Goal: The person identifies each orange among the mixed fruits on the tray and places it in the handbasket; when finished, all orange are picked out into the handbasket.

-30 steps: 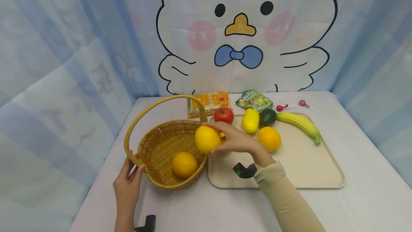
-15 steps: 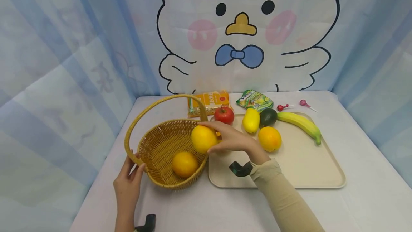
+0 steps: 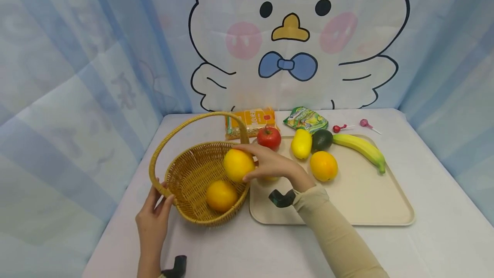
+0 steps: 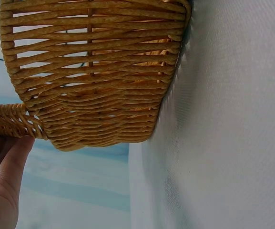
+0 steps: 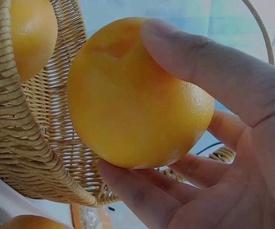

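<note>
My right hand grips a yellow-orange fruit over the right rim of a wicker basket. In the right wrist view the thumb and fingers wrap that fruit just above the basket's weave. An orange lies inside the basket. My left hand holds the base of the basket's handle at the near left; the left wrist view shows fingers against the handle root.
A beige tray on the right carries an orange, a lemon, an avocado and a banana. A tomato, snack packets and two lollipops lie behind. Curtains close in the table.
My right hand has carried the yellow-orange fruit a little leftward, from the tray edge to over the basket's rim. The left hand and basket stay put.
</note>
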`<action>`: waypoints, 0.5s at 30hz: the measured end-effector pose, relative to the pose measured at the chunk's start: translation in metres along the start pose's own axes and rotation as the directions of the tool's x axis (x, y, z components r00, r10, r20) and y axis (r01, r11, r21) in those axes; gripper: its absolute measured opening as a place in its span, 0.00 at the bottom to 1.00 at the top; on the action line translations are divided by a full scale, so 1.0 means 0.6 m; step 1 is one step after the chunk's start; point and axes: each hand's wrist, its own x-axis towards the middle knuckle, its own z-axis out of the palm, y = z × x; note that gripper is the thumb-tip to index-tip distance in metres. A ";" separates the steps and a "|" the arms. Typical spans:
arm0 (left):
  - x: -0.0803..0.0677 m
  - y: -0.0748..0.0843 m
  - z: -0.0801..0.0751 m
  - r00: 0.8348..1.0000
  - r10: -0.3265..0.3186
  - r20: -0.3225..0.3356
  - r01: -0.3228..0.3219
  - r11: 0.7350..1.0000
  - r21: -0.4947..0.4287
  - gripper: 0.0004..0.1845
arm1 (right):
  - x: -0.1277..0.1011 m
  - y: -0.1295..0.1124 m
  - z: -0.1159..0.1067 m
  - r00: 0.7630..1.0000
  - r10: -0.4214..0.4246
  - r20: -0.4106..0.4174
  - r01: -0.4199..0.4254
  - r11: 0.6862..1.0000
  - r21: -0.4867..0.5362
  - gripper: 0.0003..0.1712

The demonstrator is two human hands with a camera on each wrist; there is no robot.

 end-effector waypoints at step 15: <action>-0.001 0.000 0.001 1.000 -0.001 0.003 0.001 1.000 0.011 0.34 | 0.031 0.006 0.012 0.997 0.038 0.067 -0.032 0.996 -0.080 0.47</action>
